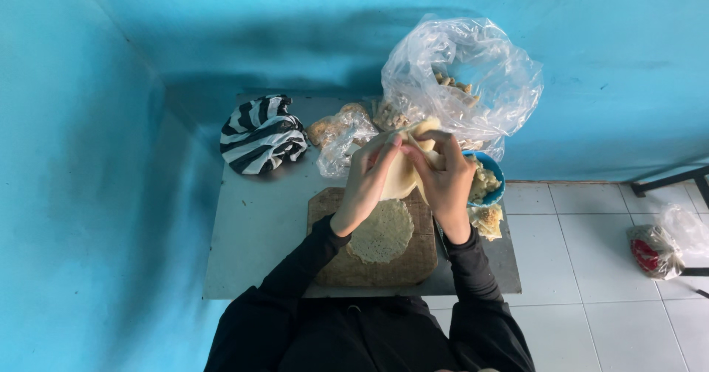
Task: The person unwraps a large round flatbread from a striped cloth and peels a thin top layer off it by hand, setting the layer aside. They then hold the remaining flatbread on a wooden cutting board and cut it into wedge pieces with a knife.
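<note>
My left hand and my right hand are raised together above the wooden board, both gripping a pale yellow folded wrapper sheet. Fingers of both hands pinch its upper edge. On the board lies a round, lacy, pale sheet, just below my left wrist. To the right of my right hand sits a blue bowl with a crumbly pale filling. Black sleeves cover both arms.
The small grey table stands against a blue wall. A black-and-white striped cloth lies at its back left. Small clear bags of food and a large clear plastic bag sit behind. Another bag lies on the tiled floor, right.
</note>
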